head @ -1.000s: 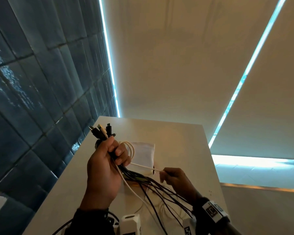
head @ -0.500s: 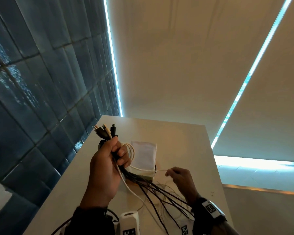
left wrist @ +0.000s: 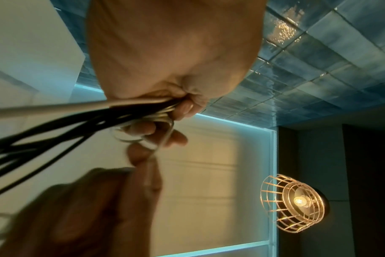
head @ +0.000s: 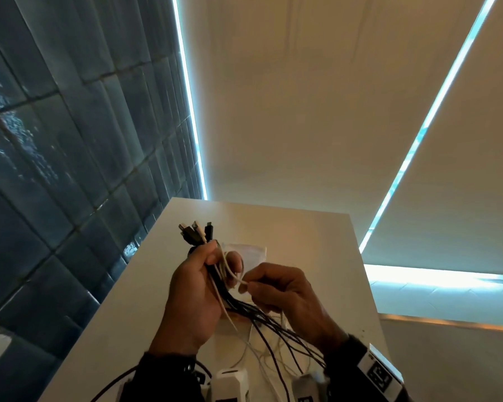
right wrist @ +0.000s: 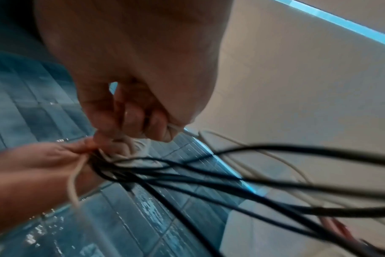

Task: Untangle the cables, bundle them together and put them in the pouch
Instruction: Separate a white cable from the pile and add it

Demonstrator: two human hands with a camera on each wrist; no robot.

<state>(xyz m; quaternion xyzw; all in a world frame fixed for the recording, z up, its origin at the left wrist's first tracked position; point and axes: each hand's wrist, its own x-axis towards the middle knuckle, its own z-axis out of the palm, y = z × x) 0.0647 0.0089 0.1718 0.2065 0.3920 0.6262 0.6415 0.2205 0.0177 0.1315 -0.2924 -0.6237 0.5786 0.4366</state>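
My left hand grips a bundle of black and white cables above the table; their plug ends stick up past my fist. The loose tails hang down toward the table. My right hand is close beside the left and pinches a thin white cable that loops around the bundle. In the left wrist view my left hand holds the cables. The right wrist view shows my right hand pinching the white cable over the black strands. A white pouch lies behind my hands.
The white table runs away from me, with a dark blue tiled wall along its left side. White wrist devices sit at the bottom edge. A caged lamp shows in the left wrist view.
My right hand has come up and left from the table side to meet the left hand, drawing the white cable in against the bundle. The left hand stays put.
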